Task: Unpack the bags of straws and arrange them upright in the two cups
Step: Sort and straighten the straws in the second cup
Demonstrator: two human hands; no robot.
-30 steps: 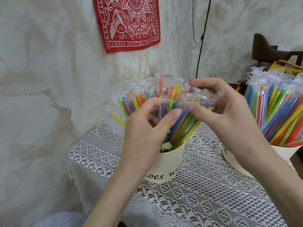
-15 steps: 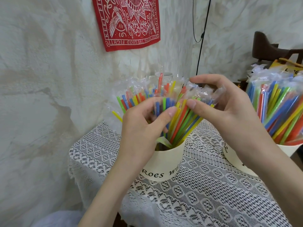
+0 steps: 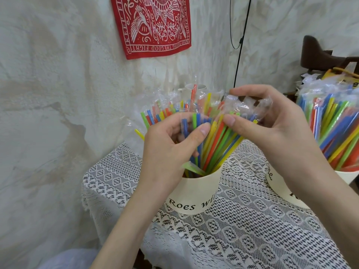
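A: What do the hands hold over the cream cup (image 3: 194,193)?

B: The left hand (image 3: 167,152) pinches blue and green straws (image 3: 211,148) standing in that cup; the right hand (image 3: 272,125) clamps the clear plastic bag (image 3: 244,107) over their tips.

A: And right of that cup?

B: A second cup (image 3: 281,189) on the same lace-covered surface (image 3: 242,230), filled with bagged straws (image 3: 334,129).

Cream lettered cup (image 3: 194,193) on the desk, packed with upright, fanned multicoloured straws (image 3: 217,144), some still in clear bags (image 3: 244,107). Second cup (image 3: 281,185), right, holds bagged straws (image 3: 334,129).
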